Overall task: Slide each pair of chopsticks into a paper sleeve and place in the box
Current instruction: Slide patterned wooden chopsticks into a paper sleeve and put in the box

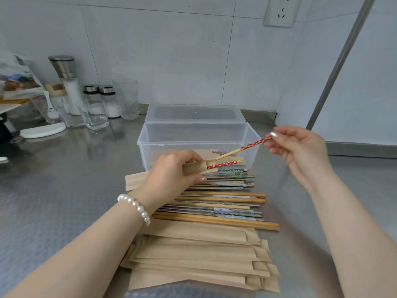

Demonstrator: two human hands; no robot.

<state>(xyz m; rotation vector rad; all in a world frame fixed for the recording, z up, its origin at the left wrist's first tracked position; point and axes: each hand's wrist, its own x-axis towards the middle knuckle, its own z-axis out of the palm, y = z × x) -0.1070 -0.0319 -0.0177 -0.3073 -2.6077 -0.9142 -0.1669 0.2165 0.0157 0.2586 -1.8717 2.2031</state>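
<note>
My left hand (171,173) holds a brown paper sleeve (194,167) by its open end, just in front of the clear plastic box (171,143). One red flowered chopstick (223,164) sticks out of the sleeve's mouth. My right hand (300,149) pinches the red end of a second flowered chopstick (242,148), whose pale tip points down into the sleeve's mouth. Loose wooden and metal chopsticks (221,201) lie in a row on the steel counter. A stack of empty paper sleeves (199,254) lies nearest me. A filled sleeve shows inside the box.
The box's lid (195,112) stands open behind it. At the back left are glasses (126,97), shakers (107,100), a tall grinder (66,82) and a white lid (43,131). A metal pole (339,63) rises at the right. Another sleeve (134,180) lies left of my hand.
</note>
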